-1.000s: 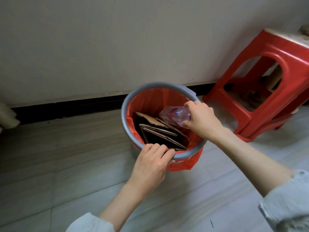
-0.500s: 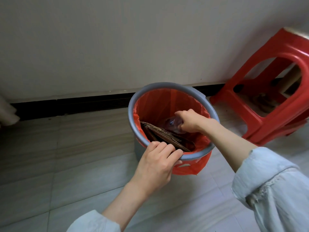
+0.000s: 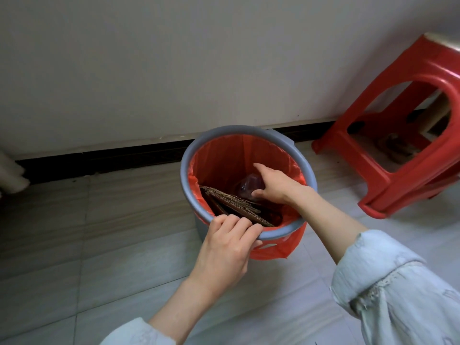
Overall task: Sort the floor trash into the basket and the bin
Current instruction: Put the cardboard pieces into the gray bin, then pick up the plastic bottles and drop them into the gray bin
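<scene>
Beside the wall, the left hand [image 3: 225, 247] curled its grip over the grey bin [image 3: 307, 168] rim, apparently steadying it, while the right hand [image 3: 275, 186], fingers spread and releasing, left the crumpled plastic bottle [image 3: 249, 186] inside beside the cardboard [image 3: 234, 204].

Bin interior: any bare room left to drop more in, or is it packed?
Free: the far side of the grey plastic bin, against its red bag liner. Crowded: brown cardboard sheets fill the near-left, and the clear plastic bottle lies under the right hand.
</scene>
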Action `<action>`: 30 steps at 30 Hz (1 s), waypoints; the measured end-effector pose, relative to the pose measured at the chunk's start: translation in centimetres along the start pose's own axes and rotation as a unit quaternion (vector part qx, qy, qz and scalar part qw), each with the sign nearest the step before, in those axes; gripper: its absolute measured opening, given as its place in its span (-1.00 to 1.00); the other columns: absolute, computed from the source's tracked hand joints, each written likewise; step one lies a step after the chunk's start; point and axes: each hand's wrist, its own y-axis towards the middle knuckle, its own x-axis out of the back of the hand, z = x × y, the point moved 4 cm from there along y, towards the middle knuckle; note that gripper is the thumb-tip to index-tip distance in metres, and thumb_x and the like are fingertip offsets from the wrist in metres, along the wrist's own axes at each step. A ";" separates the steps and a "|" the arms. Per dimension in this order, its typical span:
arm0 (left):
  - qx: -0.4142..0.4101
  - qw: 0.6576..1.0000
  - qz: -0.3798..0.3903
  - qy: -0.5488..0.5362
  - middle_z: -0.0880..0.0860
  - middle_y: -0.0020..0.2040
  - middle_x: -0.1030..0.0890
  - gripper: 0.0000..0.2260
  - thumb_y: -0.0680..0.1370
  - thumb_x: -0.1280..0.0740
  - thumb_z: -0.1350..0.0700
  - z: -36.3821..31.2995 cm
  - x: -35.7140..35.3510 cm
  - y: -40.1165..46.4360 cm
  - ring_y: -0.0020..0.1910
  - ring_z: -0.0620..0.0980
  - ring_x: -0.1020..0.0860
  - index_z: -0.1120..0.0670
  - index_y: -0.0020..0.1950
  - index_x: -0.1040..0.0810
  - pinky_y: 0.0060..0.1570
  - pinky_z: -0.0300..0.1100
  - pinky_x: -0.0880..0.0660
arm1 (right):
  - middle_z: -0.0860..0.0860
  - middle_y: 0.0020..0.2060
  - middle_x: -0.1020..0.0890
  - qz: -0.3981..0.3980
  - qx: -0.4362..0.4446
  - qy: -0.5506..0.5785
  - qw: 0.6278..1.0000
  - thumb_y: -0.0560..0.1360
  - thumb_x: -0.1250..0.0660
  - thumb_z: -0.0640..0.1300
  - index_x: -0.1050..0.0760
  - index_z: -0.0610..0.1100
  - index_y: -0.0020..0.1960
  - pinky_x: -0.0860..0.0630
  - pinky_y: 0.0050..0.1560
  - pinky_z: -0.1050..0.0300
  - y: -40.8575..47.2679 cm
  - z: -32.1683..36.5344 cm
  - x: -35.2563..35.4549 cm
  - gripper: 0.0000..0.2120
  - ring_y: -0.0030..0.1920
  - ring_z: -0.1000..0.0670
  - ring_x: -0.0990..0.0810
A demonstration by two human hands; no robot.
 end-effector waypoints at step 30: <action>0.435 0.819 0.234 -0.291 0.02 -0.02 -0.63 -0.83 0.58 -0.20 0.18 -30.2 46.5 26.5 0.03 0.00 -0.59 0.01 0.10 -0.53 0.10 -0.13 -0.45 | -0.26 0.11 -0.57 -0.049 -0.235 0.649 0.722 0.61 -0.10 -0.22 -0.34 -0.25 0.31 -0.45 -0.25 0.30 -53.5 -6.1 42.9 -0.71 -0.22 0.05 -0.55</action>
